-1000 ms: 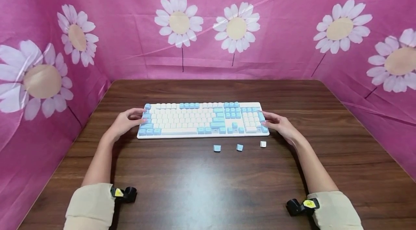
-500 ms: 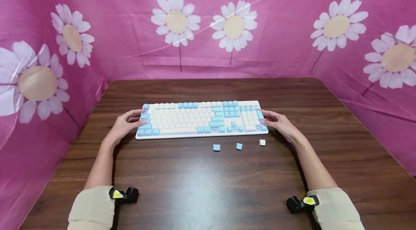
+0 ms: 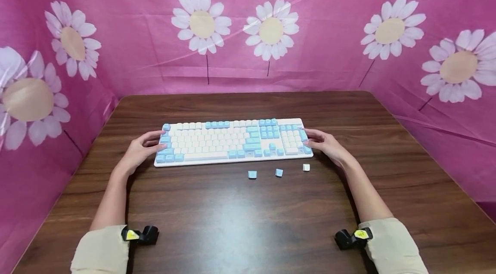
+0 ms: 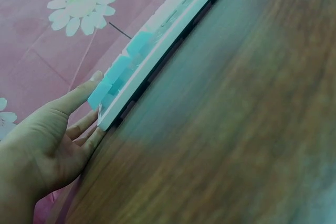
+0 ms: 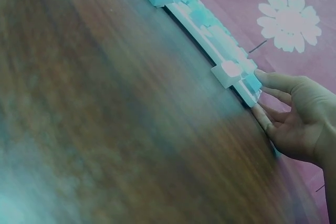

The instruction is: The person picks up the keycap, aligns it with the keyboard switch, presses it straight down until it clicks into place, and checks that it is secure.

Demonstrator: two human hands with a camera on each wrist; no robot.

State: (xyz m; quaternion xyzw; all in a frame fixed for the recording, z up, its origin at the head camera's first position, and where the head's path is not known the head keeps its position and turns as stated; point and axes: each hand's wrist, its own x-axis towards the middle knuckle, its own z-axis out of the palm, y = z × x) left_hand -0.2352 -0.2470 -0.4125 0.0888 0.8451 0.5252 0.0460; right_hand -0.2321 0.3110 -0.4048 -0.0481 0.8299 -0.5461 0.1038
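Observation:
A full-size white and light-blue keyboard lies on the table in the head view, its right end slightly farther back. My left hand grips its left end; in the left wrist view the thumb rests on the blue corner keys and the other fingers are at the side and lower edge. My right hand holds the opposite end in the same way, with the thumb on top in the right wrist view. Two loose blue keycaps, a left one and a middle one, and a white keycap lie before the front edge.
The brown wooden table extends in front of and behind the keyboard. Pink cloth printed with daisies hangs around its back and sides. Black camera mounts are strapped over both beige sleeves.
The whole head view has shifted a little, so the scene sits farther left. Both hands keep their hold on the keyboard's ends, and the loose keycaps stay in front of it.

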